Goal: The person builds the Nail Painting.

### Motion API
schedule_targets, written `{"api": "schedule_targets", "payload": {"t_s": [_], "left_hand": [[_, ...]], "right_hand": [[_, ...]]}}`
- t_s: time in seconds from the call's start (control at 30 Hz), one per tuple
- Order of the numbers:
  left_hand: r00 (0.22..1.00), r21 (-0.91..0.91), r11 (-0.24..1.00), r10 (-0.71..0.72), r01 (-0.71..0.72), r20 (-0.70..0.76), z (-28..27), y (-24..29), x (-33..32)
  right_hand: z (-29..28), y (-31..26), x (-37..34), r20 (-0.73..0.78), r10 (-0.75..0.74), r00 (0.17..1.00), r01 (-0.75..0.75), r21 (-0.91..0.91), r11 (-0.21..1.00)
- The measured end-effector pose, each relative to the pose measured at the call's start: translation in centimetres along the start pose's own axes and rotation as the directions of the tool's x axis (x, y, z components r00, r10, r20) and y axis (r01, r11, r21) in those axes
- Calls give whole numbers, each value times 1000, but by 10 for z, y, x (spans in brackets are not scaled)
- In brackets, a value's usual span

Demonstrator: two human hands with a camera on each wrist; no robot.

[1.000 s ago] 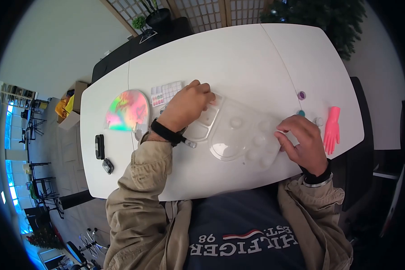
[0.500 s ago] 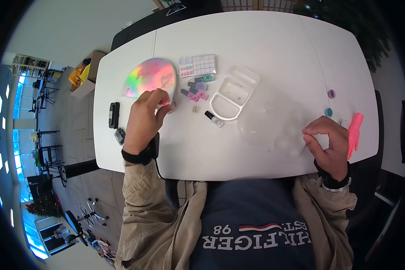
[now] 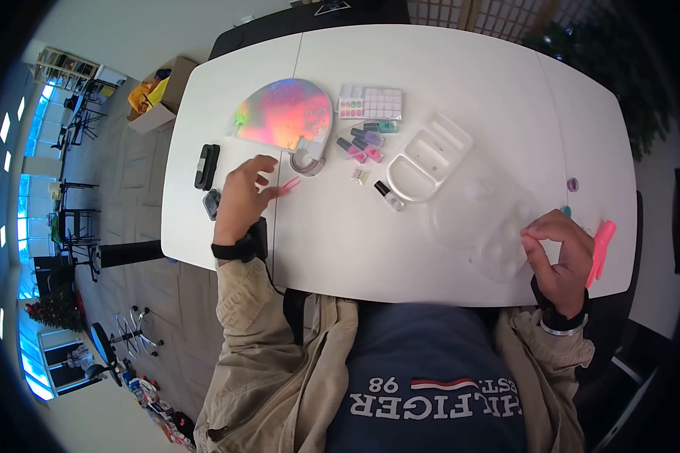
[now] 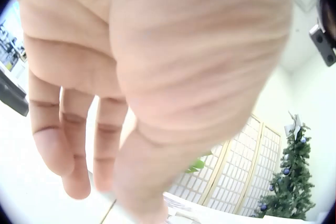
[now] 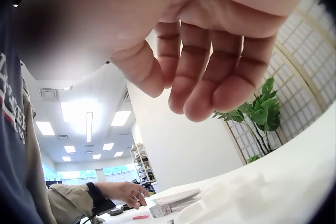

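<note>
My left hand (image 3: 245,195) hovers left of a roll of tape (image 3: 307,160), fingers loosely bent and apart. Pink tweezers (image 3: 291,184) show beside its thumb; in the right wrist view the pink tweezers (image 5: 140,217) lie on the table below the left hand (image 5: 128,192). My right hand (image 3: 561,253) is at the right edge of a clear plastic palette with round wells (image 3: 499,245), thumb and index tips close together. The right wrist view shows the right hand (image 5: 210,40) with curled fingers and nothing between them. A white compartment tray (image 3: 428,156) stands left of the palette.
An iridescent pouch (image 3: 283,113), a gem case (image 3: 370,103), nail polish bottles (image 3: 366,143) and a black-capped bottle (image 3: 389,195) lie centre-left. Black cases (image 3: 207,167) sit at the left edge. At the right are small jars (image 3: 573,184) and a pink hand model (image 3: 601,249).
My left hand has moved left from the compartment tray, past the bottles, and its fingers have opened away from the pink tweezers. My right hand has stayed near the palette's edge.
</note>
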State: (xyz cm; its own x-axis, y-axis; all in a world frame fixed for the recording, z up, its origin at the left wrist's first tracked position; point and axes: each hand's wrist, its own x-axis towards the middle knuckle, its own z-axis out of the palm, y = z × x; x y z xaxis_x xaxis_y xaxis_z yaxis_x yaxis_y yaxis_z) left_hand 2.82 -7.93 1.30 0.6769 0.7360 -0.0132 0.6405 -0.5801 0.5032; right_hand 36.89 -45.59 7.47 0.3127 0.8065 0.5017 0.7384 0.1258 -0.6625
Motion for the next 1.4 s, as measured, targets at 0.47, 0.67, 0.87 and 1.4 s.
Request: {"api": "schedule_targets", "payload": {"t_s": [0.47, 0.67, 0.87, 1.4], "left_hand": [[801, -857, 456, -592, 240, -91, 32, -40, 65], [775, -878, 426, -473, -216, -420, 18, -37, 57], [836, -813, 355, -132, -461, -532, -26, 123, 9], [775, -416, 699, 631, -581, -22, 125, 237, -7]], "right_hand": [[-20, 3, -13, -127, -9, 992, -2, -83, 997], [-22, -1, -11, -140, -62, 988, 43, -135, 990], [-22, -6, -7, -163, 21, 986, -34, -79, 996], [-55, -22, -43, -533, 208, 820, -221, 41, 974]]}}
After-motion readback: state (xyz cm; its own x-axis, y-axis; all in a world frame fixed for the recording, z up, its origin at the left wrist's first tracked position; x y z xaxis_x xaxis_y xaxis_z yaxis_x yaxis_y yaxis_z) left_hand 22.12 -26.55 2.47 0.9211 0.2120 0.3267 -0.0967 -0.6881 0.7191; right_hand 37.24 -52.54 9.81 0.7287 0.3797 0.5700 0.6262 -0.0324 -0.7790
